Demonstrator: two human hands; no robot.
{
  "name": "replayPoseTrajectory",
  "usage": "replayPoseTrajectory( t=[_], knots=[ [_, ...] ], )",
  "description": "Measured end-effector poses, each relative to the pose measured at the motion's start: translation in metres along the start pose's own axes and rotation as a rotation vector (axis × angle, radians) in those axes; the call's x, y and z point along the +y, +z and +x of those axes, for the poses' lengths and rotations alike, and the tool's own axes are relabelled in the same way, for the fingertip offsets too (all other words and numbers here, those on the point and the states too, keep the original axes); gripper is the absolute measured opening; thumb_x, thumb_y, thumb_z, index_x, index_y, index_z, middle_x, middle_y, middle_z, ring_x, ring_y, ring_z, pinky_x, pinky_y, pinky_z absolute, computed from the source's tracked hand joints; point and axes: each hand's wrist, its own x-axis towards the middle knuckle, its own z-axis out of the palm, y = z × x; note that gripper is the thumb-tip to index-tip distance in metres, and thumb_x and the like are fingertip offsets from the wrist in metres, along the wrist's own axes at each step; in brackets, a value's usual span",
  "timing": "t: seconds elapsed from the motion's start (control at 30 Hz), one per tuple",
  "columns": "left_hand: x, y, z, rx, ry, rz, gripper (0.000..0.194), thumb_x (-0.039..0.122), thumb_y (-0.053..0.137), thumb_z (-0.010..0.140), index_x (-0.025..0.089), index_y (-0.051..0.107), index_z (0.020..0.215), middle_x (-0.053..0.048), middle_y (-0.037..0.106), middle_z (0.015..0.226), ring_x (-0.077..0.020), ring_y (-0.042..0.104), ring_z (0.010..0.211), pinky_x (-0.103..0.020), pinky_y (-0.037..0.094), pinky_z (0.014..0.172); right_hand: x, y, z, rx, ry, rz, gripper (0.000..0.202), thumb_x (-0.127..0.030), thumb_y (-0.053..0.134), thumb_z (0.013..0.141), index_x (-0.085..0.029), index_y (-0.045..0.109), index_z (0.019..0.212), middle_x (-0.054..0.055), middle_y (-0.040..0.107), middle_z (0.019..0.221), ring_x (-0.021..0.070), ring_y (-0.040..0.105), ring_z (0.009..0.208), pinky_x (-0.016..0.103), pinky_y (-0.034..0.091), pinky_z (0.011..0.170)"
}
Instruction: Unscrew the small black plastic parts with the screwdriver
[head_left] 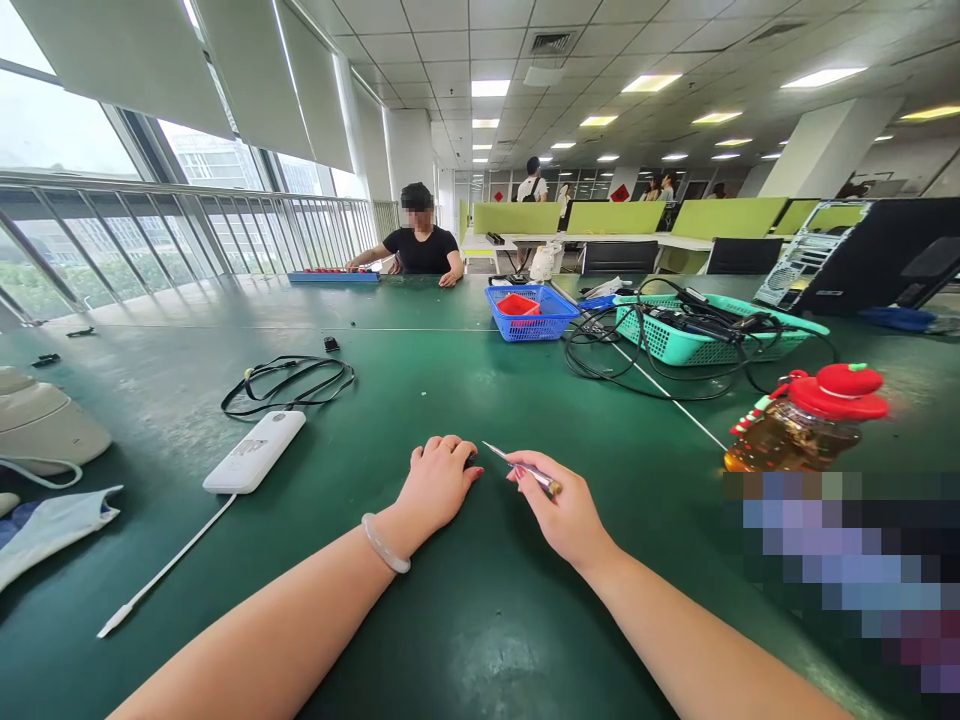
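My left hand [437, 480] rests on the green table [480, 640], its fingers closed around a small black piece [471, 461]. Most of that piece is hidden by the fingers, so its kind cannot be told. In my right hand [562, 505] a slim, pointed metal tool [541, 477] is held like a pen. Its sharp tip points left towards the black piece, a short gap away, and its back end looks brownish. A pale bangle [385, 545] circles my left wrist.
Left lie a white power bank-like box [256, 452] with a cable and a coiled black cable [289, 385]. Ahead stand a blue basket [531, 328] and a teal basket [667, 345] of cords. A red-lidded jar [799, 435] is right. Another person [421, 245] sits across.
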Motion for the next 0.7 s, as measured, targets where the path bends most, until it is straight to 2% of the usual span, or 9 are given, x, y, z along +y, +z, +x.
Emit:
replayPoseTrajectory(
  t=[0.13, 0.27, 0.4, 0.47, 0.53, 0.6, 0.7],
  knots=[
    [0.022, -0.006, -0.016, -0.060, 0.076, 0.001, 0.029, 0.039, 0.048, 0.094, 0.024, 0.057, 0.118, -0.009, 0.056, 0.126, -0.0269, 0.051, 0.115, -0.044, 0.044, 0.095, 0.002, -0.001, 0.000, 0.043, -0.045, -0.011, 0.027, -0.037, 0.049, 0.091, -0.020, 0.067, 0.102, 0.006, 0.072, 0.091, 0.0192, 0.067, 0.079, 0.030, 0.052, 0.075],
    [0.041, -0.013, -0.045, -0.131, 0.232, -0.009, 0.027, 0.040, 0.052, 0.092, 0.025, 0.059, 0.113, -0.008, 0.056, 0.126, -0.0288, 0.051, 0.115, -0.050, 0.043, 0.097, 0.008, -0.002, 0.003, 0.123, -0.041, 0.008, 0.029, -0.039, 0.049, 0.090, -0.019, 0.066, 0.103, 0.007, 0.072, 0.089, 0.0197, 0.067, 0.078, 0.032, 0.053, 0.075],
    [0.039, -0.022, -0.086, -0.193, 0.308, -0.059, 0.023, 0.039, 0.056, 0.090, 0.027, 0.059, 0.110, -0.006, 0.053, 0.133, -0.0286, 0.049, 0.122, -0.054, 0.038, 0.105, 0.012, -0.003, 0.005, 0.161, 0.028, 0.043, 0.032, -0.043, 0.050, 0.089, -0.019, 0.067, 0.102, 0.006, 0.071, 0.083, 0.0183, 0.064, 0.070, 0.031, 0.052, 0.070],
    [0.026, -0.029, -0.105, -0.212, 0.264, -0.084, 0.020, 0.036, 0.057, 0.090, 0.028, 0.059, 0.108, -0.005, 0.052, 0.136, -0.0279, 0.047, 0.126, -0.052, 0.037, 0.107, 0.011, -0.003, 0.006, 0.158, 0.063, 0.064, 0.034, -0.045, 0.050, 0.089, -0.019, 0.067, 0.101, 0.006, 0.070, 0.083, 0.0174, 0.062, 0.067, 0.030, 0.051, 0.066],
    [0.005, -0.038, -0.121, -0.218, 0.167, -0.092, 0.018, 0.032, 0.056, 0.090, 0.030, 0.059, 0.107, -0.004, 0.049, 0.140, -0.0276, 0.042, 0.131, -0.050, 0.038, 0.108, 0.009, -0.002, 0.005, 0.146, 0.085, 0.082, 0.035, -0.046, 0.050, 0.089, -0.019, 0.068, 0.101, 0.007, 0.070, 0.084, 0.0170, 0.061, 0.066, 0.030, 0.050, 0.064],
    [-0.023, -0.046, -0.133, -0.185, 0.057, -0.085, 0.019, 0.028, 0.049, 0.091, 0.030, 0.060, 0.106, -0.003, 0.049, 0.140, -0.0255, 0.041, 0.133, -0.047, 0.038, 0.109, 0.007, -0.001, 0.004, 0.128, 0.100, 0.089, 0.036, -0.047, 0.050, 0.088, -0.019, 0.068, 0.101, 0.007, 0.070, 0.084, 0.0174, 0.061, 0.067, 0.030, 0.050, 0.065],
    [-0.077, -0.052, -0.151, -0.091, -0.098, -0.014, 0.026, 0.035, 0.043, 0.091, 0.028, 0.063, 0.107, -0.006, 0.053, 0.137, -0.0268, 0.049, 0.126, -0.048, 0.042, 0.106, 0.005, 0.001, 0.004, 0.102, 0.107, 0.082, 0.036, -0.048, 0.051, 0.088, -0.019, 0.068, 0.101, 0.006, 0.070, 0.082, 0.0179, 0.062, 0.069, 0.031, 0.051, 0.067]
  ],
)
